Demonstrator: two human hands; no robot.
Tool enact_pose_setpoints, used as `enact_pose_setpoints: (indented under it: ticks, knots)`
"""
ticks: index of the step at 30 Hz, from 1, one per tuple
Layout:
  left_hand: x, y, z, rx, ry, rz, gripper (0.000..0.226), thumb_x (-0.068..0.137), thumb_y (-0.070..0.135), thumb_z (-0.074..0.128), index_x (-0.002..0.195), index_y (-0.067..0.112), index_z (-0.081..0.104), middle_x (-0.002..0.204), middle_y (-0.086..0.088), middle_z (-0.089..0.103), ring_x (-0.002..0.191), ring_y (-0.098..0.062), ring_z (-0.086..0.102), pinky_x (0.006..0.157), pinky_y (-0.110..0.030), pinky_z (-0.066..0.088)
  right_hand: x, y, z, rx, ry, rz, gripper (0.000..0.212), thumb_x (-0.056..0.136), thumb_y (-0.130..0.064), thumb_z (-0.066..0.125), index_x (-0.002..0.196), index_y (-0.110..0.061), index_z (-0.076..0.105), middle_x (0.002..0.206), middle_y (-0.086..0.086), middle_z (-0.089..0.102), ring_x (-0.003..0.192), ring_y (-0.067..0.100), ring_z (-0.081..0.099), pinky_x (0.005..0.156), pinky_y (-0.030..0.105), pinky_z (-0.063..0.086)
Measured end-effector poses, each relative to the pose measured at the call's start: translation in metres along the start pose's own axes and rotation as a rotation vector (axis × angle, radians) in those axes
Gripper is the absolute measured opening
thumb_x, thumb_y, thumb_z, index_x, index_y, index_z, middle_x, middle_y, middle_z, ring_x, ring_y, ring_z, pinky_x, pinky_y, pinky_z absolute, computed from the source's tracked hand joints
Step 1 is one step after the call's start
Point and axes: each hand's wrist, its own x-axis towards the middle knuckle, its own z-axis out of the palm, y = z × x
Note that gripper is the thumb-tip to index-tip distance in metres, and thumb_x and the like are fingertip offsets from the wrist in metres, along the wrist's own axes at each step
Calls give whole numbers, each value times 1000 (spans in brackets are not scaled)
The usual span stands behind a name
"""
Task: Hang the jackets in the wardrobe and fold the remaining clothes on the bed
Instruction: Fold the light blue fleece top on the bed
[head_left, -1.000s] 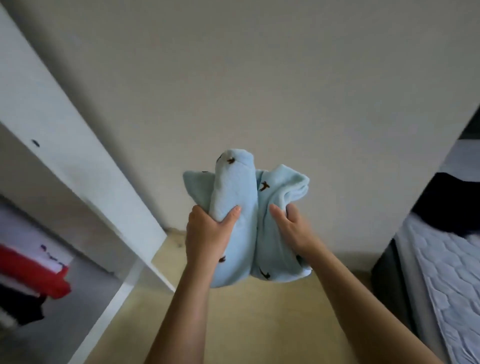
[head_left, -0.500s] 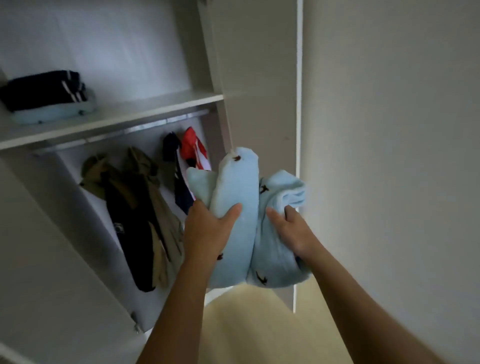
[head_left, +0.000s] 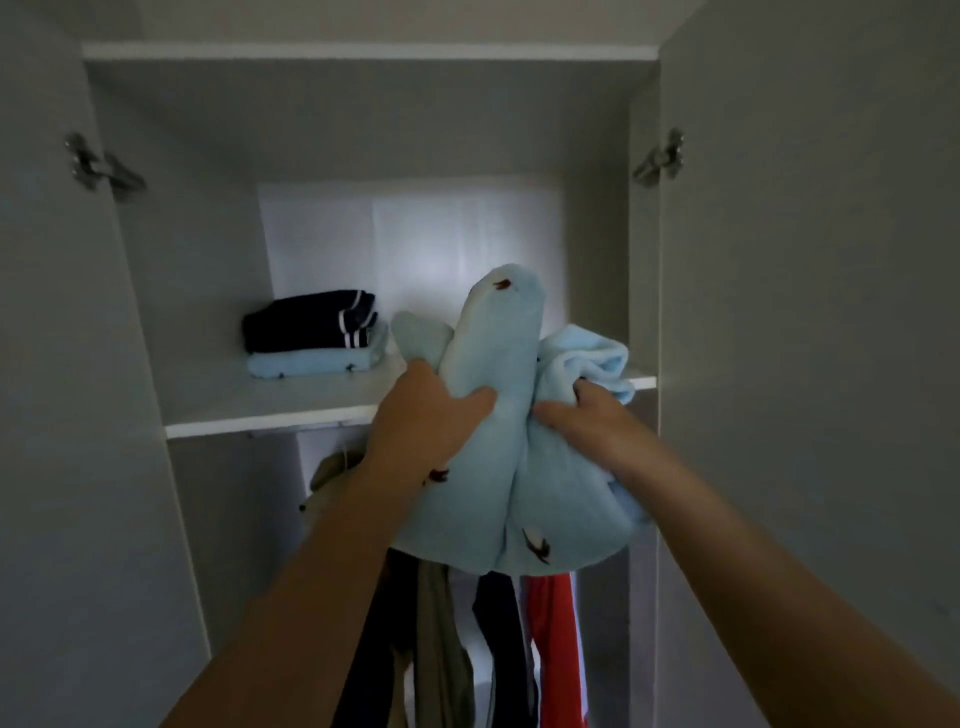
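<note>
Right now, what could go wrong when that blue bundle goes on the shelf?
The light blue bundle is squeezed between the left hand and right hand, so its folds might spring open when released. Set too near the shelf edge, it could slide off onto the hanging jackets. Pushed leftward, it might nudge the folded stack.

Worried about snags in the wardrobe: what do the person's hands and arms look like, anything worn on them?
The left hand and right hand are bare: no gloves or rings visible, though parts of both are hidden. The left forearm and right forearm are uncovered to the frame's edge, with no sleeves, watch or bracelet in view.
</note>
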Motion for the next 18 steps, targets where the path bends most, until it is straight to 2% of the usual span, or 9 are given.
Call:
enact_pose_setpoints:
  ticks: [2,6,8,9,11,13,15,18]
  knots:
    - [55,12,-6,-4,42,38,48,77,54,65,100,17,44,83,9,50,70,-2,49,52,-20,37,58,-16,-13,-29,6,-62,19,91,-26,57,105,-22,46,78,-13,47,68,-2,44,52,9,35]
    - [155,21,-20,9,97,50,43,80,46,62,109,17,53,86,7,54,74,-10,53,58,-24,40,168,-37,-23,-19,-3,-113,23,89,-24,58,110,-20,50,82,-7,54,72,5,51,63,20,41]
    - [202,10,-22,17,110,-5,44,81,41,62,115,15,56,92,1,55,80,-18,53,66,-25,41,221,-29,-20,13,-20,-89,33,88,-24,58,119,-14,54,97,3,62,86,16,59,76,28,48]
    - [225,0,-21,9,106,-51,46,81,40,62,117,12,57,94,-3,56,80,-20,54,67,-26,41,246,-21,-17,32,-30,-62,35,89,-25,58,121,-14,54,102,5,63,91,19,61,78,30,49]
    - [268,-26,-16,-62,82,-147,48,82,39,62,118,8,56,90,-5,59,73,-21,57,57,-25,41,291,2,-13,80,-30,-6,29,89,-26,58,116,-15,56,95,3,64,85,18,62,71,28,50]
    - [311,-57,-8,-182,63,-211,47,84,34,63,121,7,53,82,-4,59,67,-19,58,49,-23,39,336,26,-10,124,-10,47,25,89,-27,59,109,-11,60,90,3,64,81,17,62,72,31,51]
    - [352,-85,1,-297,23,-257,48,86,31,62,125,6,51,83,-7,60,70,-22,60,52,-24,42,377,43,-6,131,16,103,22,86,-30,61,102,-14,60,90,7,64,81,22,63,69,33,52]
    - [415,-115,9,-461,-13,-339,46,89,28,60,126,1,52,101,-17,64,81,-29,60,67,-32,47,441,55,-7,130,40,199,21,88,-34,55,97,-17,63,92,15,67,86,31,65,74,42,54]
